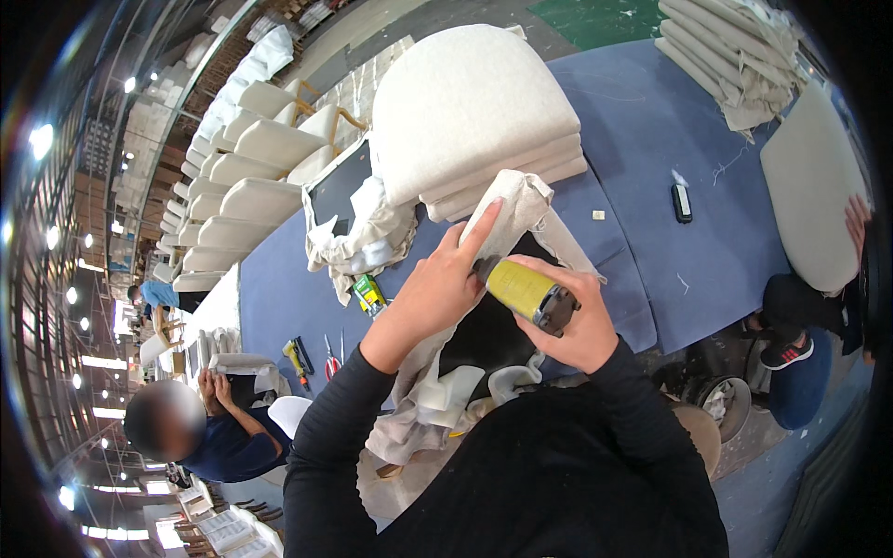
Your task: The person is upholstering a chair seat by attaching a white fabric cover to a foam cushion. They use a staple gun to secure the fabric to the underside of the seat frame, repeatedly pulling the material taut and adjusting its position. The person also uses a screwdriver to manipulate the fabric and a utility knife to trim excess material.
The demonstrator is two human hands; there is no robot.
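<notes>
In my right hand (581, 321) is a yellow-green staple gun (521, 288) with a dark end. Its nose points left, at the edge of a seat pad close to my left fingers. My left hand (437, 288) grips the pad's light beige fabric cover (510, 209), index finger stretched along the folded edge. The pad lies underside up, showing a black panel (488, 339). Loose fabric (423, 409) bunches at its near side. Whether the nose touches the fabric I cannot tell.
Finished beige pads (474, 102) are stacked beyond my hands on the blue table (605, 121). Another half-covered pad (349, 191), a yellow-green box (368, 294), red-handled scissors (332, 363) and another tool (298, 361) lie left. A black bottle (682, 202) lies right. Co-workers are at both sides.
</notes>
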